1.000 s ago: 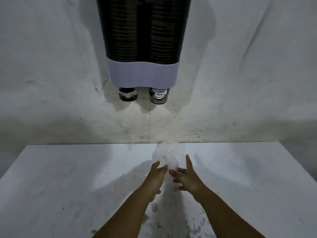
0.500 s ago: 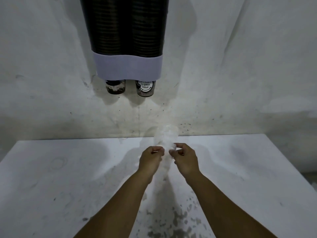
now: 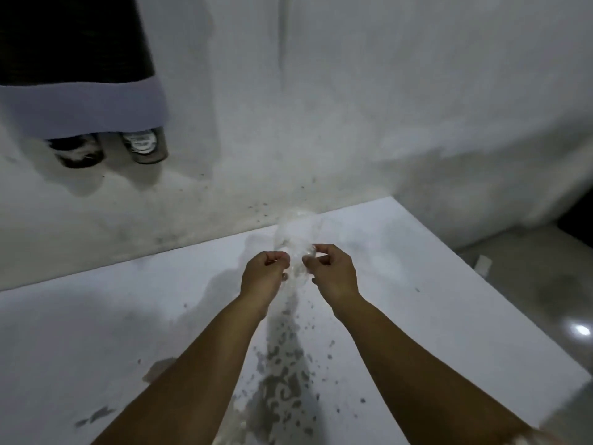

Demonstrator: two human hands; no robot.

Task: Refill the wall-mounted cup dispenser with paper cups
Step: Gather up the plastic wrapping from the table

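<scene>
The wall-mounted cup dispenser hangs at the top left: dark tubes with a pale lilac band at the bottom. Two cup bottoms stick out under the band. A clear, crinkled plastic sleeve lies on the white table near the wall. A pale, grey-speckled length runs from it towards me between my forearms; what it holds is too blurred to tell. My left hand pinches the sleeve's end from the left. My right hand pinches it from the right.
A rough white wall stands behind the table. The table's right edge runs diagonally, with grey floor beyond it and a small pale scrap on the floor. Dark stains mark the tabletop at the lower left.
My hands went from spread fingers around the sleeve to pinching its end. The view has swung right, so the dispenser now sits at the left edge.
</scene>
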